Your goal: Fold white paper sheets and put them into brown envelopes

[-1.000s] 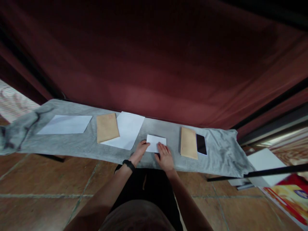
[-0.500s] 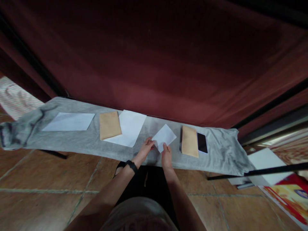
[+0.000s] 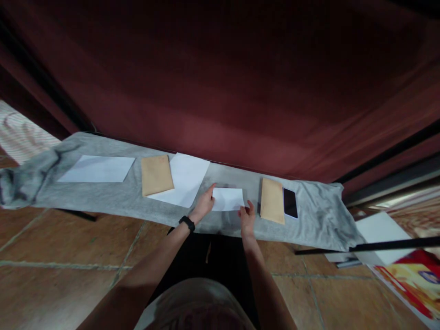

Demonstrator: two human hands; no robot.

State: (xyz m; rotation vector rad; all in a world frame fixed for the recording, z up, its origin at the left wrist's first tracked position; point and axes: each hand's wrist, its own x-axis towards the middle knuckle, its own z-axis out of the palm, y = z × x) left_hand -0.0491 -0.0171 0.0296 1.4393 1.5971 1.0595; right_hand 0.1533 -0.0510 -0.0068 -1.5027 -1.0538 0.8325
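Observation:
A small folded sheet of white paper lies level between my hands, just over the grey cloth. My left hand grips its left edge, wearing a black band at the wrist. At the lower right corner, the thumb and fingers of my right hand pinch the paper. A larger white sheet lies to the left, partly covered by a brown envelope. Right of my right hand is a stack of brown envelopes, with a dark-screened phone beside it.
Grey cloth covers the long narrow table. Another white sheet rests at its left end. A dark red curtain hangs along the back edge. On the tiled floor at right are a white board and a red-and-yellow package.
The small paper has turned from a tilted diamond to lying nearly straight, its long side across. My right hand has moved right to its right corner; my left hand has shifted slightly up.

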